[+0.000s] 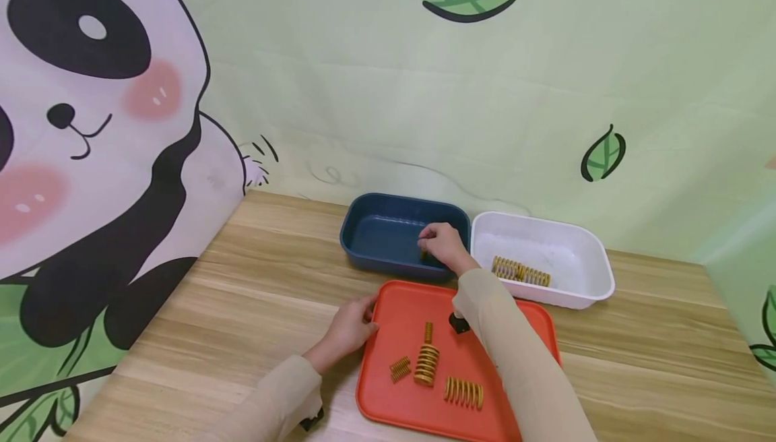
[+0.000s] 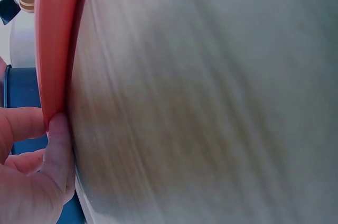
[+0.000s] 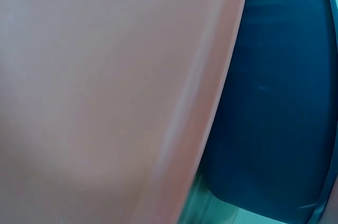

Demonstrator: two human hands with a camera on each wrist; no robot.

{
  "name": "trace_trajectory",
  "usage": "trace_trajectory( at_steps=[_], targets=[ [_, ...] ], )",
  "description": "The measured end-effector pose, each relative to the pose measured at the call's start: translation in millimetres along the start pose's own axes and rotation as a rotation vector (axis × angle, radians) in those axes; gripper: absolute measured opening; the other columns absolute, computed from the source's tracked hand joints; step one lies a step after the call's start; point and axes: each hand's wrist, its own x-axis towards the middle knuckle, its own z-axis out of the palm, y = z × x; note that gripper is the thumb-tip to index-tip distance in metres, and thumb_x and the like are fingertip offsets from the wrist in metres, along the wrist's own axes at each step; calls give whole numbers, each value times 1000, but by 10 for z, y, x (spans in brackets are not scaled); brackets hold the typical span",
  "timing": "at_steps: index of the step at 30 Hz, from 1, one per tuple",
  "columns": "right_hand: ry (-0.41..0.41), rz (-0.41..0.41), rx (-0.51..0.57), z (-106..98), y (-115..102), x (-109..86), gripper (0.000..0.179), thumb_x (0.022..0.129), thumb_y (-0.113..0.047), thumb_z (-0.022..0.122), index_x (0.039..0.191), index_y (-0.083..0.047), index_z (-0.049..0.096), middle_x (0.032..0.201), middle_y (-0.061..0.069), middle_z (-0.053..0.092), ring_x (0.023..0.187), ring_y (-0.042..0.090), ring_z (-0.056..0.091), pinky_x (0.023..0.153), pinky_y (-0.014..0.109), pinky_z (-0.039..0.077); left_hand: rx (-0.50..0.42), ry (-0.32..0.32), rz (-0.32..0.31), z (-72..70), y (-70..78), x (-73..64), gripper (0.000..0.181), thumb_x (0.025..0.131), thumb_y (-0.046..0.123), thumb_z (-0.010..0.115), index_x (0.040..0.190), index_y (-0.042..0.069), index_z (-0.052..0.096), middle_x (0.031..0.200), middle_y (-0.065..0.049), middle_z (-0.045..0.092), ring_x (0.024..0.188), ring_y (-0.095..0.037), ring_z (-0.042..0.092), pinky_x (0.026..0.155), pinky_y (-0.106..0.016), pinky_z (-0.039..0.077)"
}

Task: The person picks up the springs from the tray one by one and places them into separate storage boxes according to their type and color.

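Observation:
My right hand [image 1: 445,243] reaches down into the right end of the dark blue bin [image 1: 388,264], its fingers pinching a small gold spring [image 1: 424,254] that they partly hide. The left hand [image 1: 347,327] grips the left edge of the red tray [image 1: 388,405], and in the left wrist view its thumb and fingers [image 2: 57,145] pinch the rim. On the tray lie a thick gold spring [image 1: 426,365], another thick one [image 1: 463,393] nearer the front, a thin spring [image 1: 428,332] and a small gold spring piece [image 1: 400,368] at the left. The right wrist view shows only the tray and the bin's outer wall [image 3: 280,92].
A white bin [image 1: 582,297] stands right beside the blue one and holds gold springs [image 1: 521,271] along its front wall. Both bins stand behind the tray on a wooden table [image 1: 273,260]. A printed panda backdrop [image 1: 339,91] rises behind the table.

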Motion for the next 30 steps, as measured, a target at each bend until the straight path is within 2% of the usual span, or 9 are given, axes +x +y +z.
trace_trajectory(
  at_steps=[4, 8, 11, 12, 15, 18, 20, 24, 30],
  targets=[
    [12, -32, 43, -7, -3, -10, 21, 85, -13, 55, 102, -2, 62, 100, 11, 61, 84, 23, 53, 76, 34, 47, 5, 4, 3, -8, -8, 4, 51, 70, -3, 64, 118, -9, 50, 68, -5, 54, 61, -12, 46, 56, -22, 39],
    [-25, -50, 70, -17, -7, -22, 21, 85, -12, 55, 103, -3, 62, 100, 11, 60, 83, 22, 53, 76, 33, 47, -5, 1, 0, -16, -10, 7, 51, 70, -2, 64, 119, -7, 50, 69, -5, 53, 61, -12, 46, 56, -22, 39],
    [-58, -53, 75, -18, -10, -26, 21, 85, -13, 55, 103, -3, 62, 99, 11, 60, 82, 22, 53, 76, 33, 47, -25, 5, 35, 15, -79, 24, 53, 70, -1, 64, 120, -6, 49, 69, -5, 54, 62, -12, 47, 57, -23, 40],
    [-64, -54, 75, -17, -11, -29, 21, 85, -12, 55, 103, -3, 62, 98, 12, 60, 82, 22, 53, 77, 34, 47, -29, 16, 75, 58, -160, 48, 53, 71, 1, 64, 121, -6, 49, 69, -3, 53, 62, -11, 47, 56, -22, 40],
    [-70, -46, 66, -13, -15, -34, 22, 85, -13, 55, 103, -2, 62, 99, 11, 61, 83, 22, 54, 78, 34, 47, -42, 15, 91, 89, -220, 60, 53, 71, 0, 63, 121, -6, 48, 70, -4, 54, 63, -12, 49, 57, -23, 42],
    [-61, -36, 45, -12, -26, -40, 22, 85, -14, 55, 102, -2, 62, 98, 11, 61, 82, 22, 53, 78, 34, 47, -45, 19, 65, 73, -172, 41, 52, 70, -1, 63, 120, -8, 49, 70, -5, 54, 64, -13, 49, 57, -23, 41],
    [-53, -31, 29, -12, -33, -40, 22, 85, -14, 54, 101, -2, 63, 97, 11, 61, 81, 22, 53, 78, 34, 47, -40, 8, 19, 27, -69, 8, 51, 69, -4, 62, 119, -9, 49, 71, -7, 55, 65, -14, 49, 58, -24, 42],
    [-32, -28, 0, -9, -35, -36, 22, 85, -14, 53, 101, -2, 63, 98, 11, 61, 83, 22, 52, 78, 34, 46, -11, 0, 3, 6, -9, -11, 51, 70, -4, 63, 119, -8, 49, 71, -6, 55, 64, -12, 48, 57, -21, 40],
    [-1, -17, -34, -14, -34, -35, 22, 85, -14, 53, 100, -3, 64, 99, 11, 61, 85, 23, 52, 80, 36, 46, -14, -6, 4, 10, -13, -2, 51, 71, -2, 64, 119, -8, 49, 72, -6, 55, 64, -12, 48, 57, -22, 40]
  ],
)
